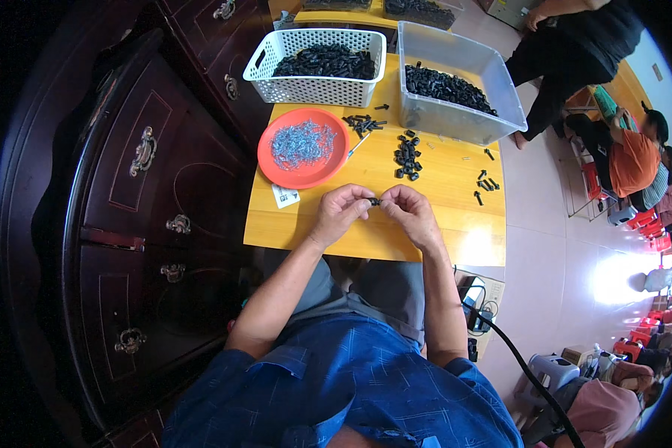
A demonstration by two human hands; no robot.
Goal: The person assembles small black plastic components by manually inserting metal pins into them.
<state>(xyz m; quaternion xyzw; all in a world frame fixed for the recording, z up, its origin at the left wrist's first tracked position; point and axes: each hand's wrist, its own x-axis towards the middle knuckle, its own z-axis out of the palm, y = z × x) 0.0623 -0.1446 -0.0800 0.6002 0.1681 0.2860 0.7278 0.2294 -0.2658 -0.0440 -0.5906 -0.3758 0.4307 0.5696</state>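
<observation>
Near the front of the yellow table (313, 228), my left hand (343, 210) and my right hand (408, 212) meet, fingers pinched on a small black plastic part (374, 201) between them. Its exact shape is mostly covered by my fingertips. Just beyond lies a loose group of short black caps (407, 155). Left of my hands, a red-orange plate (323, 172) holds a heap of small clear bits. A pile of black stemmed pieces (364, 125) sits behind the plate, with a thin pen-like stick (358, 145) beside it.
A white perforated basket (313, 91) and a clear plastic bin (463, 128), both with many black parts, stand at the back. Several black stemmed pieces (487, 183) lie at right. A white card (285, 196) is by the plate. Dark wooden cabinets (134, 201) rise at left; people sit at right.
</observation>
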